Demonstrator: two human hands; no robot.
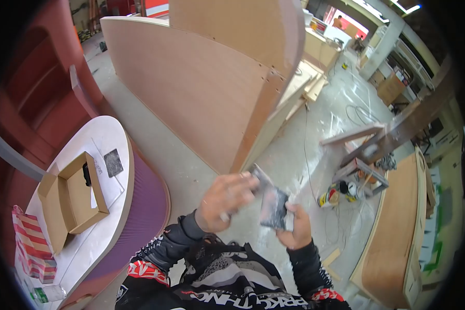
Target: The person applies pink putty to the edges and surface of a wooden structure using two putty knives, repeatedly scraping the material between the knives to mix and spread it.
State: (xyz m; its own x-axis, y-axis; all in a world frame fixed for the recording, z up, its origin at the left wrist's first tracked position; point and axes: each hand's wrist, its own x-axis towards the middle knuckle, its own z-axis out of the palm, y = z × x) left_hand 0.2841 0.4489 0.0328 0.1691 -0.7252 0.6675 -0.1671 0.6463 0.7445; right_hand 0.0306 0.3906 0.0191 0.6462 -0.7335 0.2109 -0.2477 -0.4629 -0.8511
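Note:
In my right hand [297,228] is a dark, flat rectangular plate [275,209] with pale smears on its face, pinched at its right edge by the thumb. My left hand [227,200], blurred by motion, is raised just to the left of it. Its fingers close on a thin, flat greyish plate [262,174], whose edge overlaps the top of the dark plate in this view. A whitish spot marks one of the left fingers. Both hands are above the grey floor [191,181], in front of my torso.
On the white-topped counter [116,132] at left lie an open cardboard box [80,194], a dark square sheet [113,162] and a striped bag [33,243]. A large curved wooden panel [186,82] stands ahead. Cans [328,198], cables and a curved wooden piece [392,243] are at right.

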